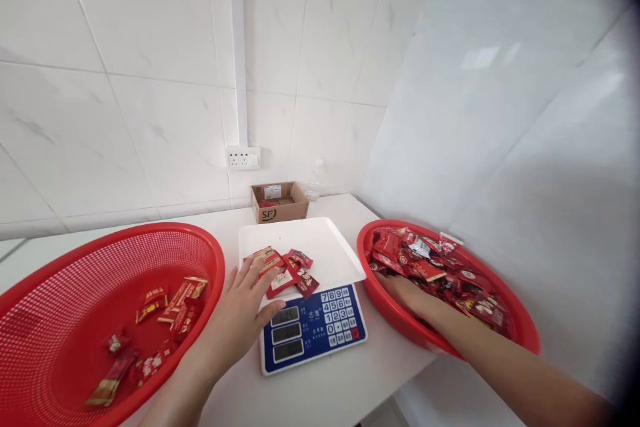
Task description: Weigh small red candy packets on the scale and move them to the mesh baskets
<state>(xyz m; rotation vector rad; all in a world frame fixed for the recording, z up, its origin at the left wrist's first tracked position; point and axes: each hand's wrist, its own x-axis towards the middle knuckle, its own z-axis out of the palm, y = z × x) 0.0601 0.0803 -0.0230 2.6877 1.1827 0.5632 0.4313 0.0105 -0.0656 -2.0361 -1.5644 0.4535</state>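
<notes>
My left hand point(243, 310) rests at the front left of the scale's white tray point(320, 240), fingers spread over several red packets point(280, 277). Below the tray is the blue scale panel point(315, 330) with its displays and keys. My right hand point(400, 290) reaches into the left side of the right red basket point(530, 333), which is heaped with red wrapped packets point(450, 273); its fingers are hidden among them. To the left, a larger red basket point(30, 340) holds several loose packets point(185, 300) on its bottom.
An open cardboard box point(280, 212) with something red inside stands behind the scale, beside a clear plastic bottle point(315, 183). The white table point(360, 373) meets the tiled wall, which carries a socket point(243, 158). Another wall runs along the right.
</notes>
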